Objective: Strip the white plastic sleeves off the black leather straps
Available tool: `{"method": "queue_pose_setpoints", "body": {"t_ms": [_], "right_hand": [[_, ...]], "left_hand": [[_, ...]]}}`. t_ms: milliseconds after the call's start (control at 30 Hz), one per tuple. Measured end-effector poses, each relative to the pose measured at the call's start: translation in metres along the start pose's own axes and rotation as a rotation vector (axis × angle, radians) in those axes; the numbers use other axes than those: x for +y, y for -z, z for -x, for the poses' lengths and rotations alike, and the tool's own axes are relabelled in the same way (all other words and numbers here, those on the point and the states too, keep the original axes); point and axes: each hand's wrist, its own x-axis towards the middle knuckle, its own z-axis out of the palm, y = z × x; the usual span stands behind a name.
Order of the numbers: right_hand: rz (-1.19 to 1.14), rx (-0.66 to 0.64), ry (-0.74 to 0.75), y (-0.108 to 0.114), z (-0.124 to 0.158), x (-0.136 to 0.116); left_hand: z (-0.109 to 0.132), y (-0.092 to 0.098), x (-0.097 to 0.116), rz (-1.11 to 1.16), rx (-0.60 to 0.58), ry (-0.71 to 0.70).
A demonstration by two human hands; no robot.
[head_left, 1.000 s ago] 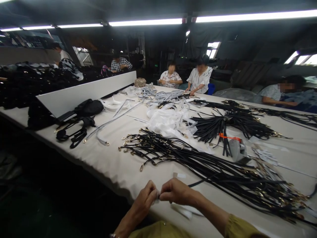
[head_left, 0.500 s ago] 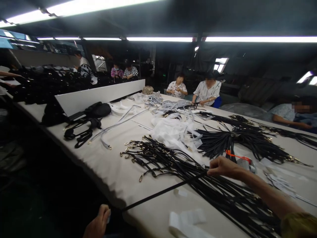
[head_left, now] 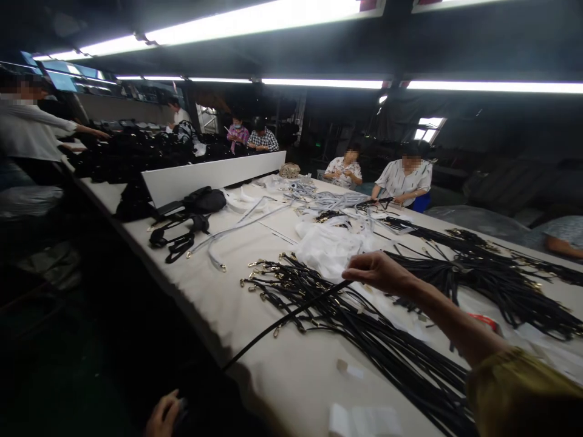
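My right hand (head_left: pixel 371 270) is closed on one end of a narrow black strap (head_left: pixel 277 323). The strap slants down to the left and drops out of sight past the near table edge. Under that hand lies a pile of black straps (head_left: pixel 364 340) with gold snap hooks at the far end. My left hand (head_left: pixel 161 416) is low at the bottom edge, beyond the table, its fingers curled. Something small and greyish shows beside them, too dark to name. Crumpled white wrapping (head_left: pixel 319 246) lies just behind the pile.
More black straps (head_left: pixel 492 291) cover the table's right side. Grey straps (head_left: pixel 241 224), a black bag (head_left: pixel 203 199) and a white board (head_left: pixel 214 179) are farther off. White strips (head_left: pixel 364 422) lie at the front. Several people work around the tables, one person (head_left: pixel 34 130) at far left.
My right hand has moved up and left with the strap end, and the strap bows slightly now. My left hand sits lower in view. The camera has turned left.
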Motion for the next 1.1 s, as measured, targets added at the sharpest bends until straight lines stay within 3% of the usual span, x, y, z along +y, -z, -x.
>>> {"method": "queue_pose_setpoints", "body": {"t_ms": [67, 167, 300, 400, 533, 700, 833, 900, 1000, 1100], "right_hand": [[-0.2, -0.028, 0.102, -0.017, -0.014, -0.041], [-0.343, -0.033, 0.273, -0.035, -0.032, -0.107], [-0.214, -0.058, 0.438, -0.056, -0.049, -0.177], [-0.077, -0.064, 0.494, -0.078, -0.056, -0.206], [-0.023, -0.001, 0.519, -0.092, -0.062, -0.223], [-0.11, 0.194, 0.505, -0.066, -0.066, -0.227], [-0.075, 0.275, 0.497, -0.054, -0.068, -0.228], [-0.112, 0.231, 0.484, -0.063, -0.067, -0.231], [-0.323, 0.023, 0.52, -0.083, -0.065, -0.241], [-0.665, -0.077, 0.525, -0.085, -0.065, -0.246]], "left_hand": [[0.002, 0.004, 0.033, 0.237, -0.053, 0.134], [-0.001, 0.016, 0.086, 0.413, -0.094, 0.12], [-0.01, 0.04, 0.16, 0.735, -0.145, 0.0], [-0.013, 0.06, 0.209, 0.914, -0.167, -0.125], [-0.022, 0.079, 0.248, 1.117, -0.2, -0.213], [-0.04, 0.107, 0.277, 1.257, -0.229, -0.329], [-0.045, 0.142, 0.317, 1.2, -0.192, -0.515], [-0.044, 0.159, 0.346, 1.084, -0.152, -0.663], [-0.04, 0.173, 0.386, 0.922, -0.094, -0.876], [-0.038, 0.163, 0.39, 1.01, -0.229, -0.899]]}}
